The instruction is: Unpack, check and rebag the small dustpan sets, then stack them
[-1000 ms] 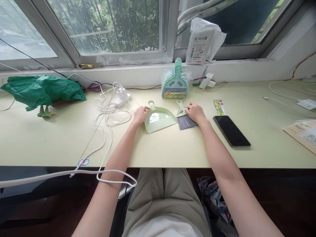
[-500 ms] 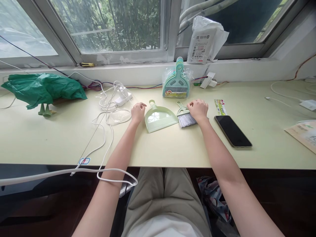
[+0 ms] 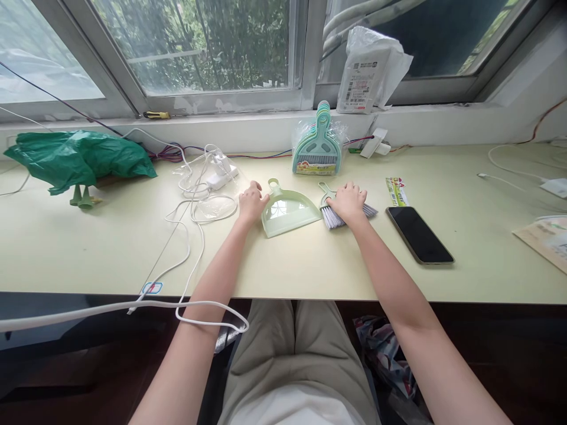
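A small pale green dustpan (image 3: 287, 212) lies flat on the cream table (image 3: 310, 265), handle toward the window. My left hand (image 3: 250, 200) rests against its left edge, fingers curled on the rim. Right of it lies a mini green brush with grey bristles (image 3: 333, 216). My right hand (image 3: 349, 199) lies on top of the brush, fingers spread flat over its head, hiding most of it.
A wrapped stack of dustpan sets (image 3: 316, 147) stands by the sill. A black phone (image 3: 419, 234) and a paper label (image 3: 396, 191) lie right. White cables and a charger (image 3: 208, 177) lie left, beyond them a green plastic bag (image 3: 75, 158). A packet (image 3: 370, 68) sits on the sill.
My right hand slid over the brush head and the brush turned, its bristles now fanning rightward. My left hand moved back against the dustpan's left edge.
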The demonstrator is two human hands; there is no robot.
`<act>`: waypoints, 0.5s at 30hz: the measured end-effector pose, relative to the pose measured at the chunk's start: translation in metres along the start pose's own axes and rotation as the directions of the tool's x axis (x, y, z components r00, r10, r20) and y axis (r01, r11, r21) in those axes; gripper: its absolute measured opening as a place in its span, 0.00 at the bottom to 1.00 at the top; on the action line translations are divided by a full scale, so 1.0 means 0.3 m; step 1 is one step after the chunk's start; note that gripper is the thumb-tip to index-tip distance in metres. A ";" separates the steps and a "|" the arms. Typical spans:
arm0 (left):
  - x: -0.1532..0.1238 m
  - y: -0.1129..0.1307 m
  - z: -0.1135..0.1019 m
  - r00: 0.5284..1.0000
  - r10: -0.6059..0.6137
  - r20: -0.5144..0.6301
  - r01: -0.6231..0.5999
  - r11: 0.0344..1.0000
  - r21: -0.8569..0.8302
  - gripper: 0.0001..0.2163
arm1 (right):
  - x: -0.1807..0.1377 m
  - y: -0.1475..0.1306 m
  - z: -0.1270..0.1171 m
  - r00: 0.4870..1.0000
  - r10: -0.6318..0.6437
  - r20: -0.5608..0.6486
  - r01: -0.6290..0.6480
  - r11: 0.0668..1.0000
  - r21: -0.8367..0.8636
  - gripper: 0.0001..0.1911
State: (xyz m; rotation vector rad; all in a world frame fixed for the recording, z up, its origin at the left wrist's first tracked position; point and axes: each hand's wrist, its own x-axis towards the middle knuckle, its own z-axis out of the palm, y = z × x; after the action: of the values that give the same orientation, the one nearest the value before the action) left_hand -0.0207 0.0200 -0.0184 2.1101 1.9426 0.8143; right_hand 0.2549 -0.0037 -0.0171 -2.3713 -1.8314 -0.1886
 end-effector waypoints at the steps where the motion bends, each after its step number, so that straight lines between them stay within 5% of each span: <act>1: -0.001 0.000 0.001 1.000 0.016 0.027 -0.016 1.000 0.025 0.08 | 0.003 0.005 0.003 1.000 -0.004 0.011 0.004 1.000 -0.005 0.22; 8: 0.011 -0.021 0.004 0.993 0.059 0.101 -0.075 0.984 0.162 0.09 | 0.038 0.051 0.043 0.999 0.005 -0.047 -0.003 0.999 0.044 0.20; 15: -0.020 0.023 0.001 0.980 0.118 0.158 -0.144 0.977 0.160 0.13 | 0.043 0.034 0.037 0.991 -0.040 -0.130 0.077 0.952 0.297 0.15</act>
State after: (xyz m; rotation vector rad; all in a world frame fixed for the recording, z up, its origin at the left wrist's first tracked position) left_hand -0.0144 0.0133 -0.0171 2.3444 1.8728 0.5097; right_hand 0.2682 0.0080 -0.0261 -2.0539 -1.7347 -0.0529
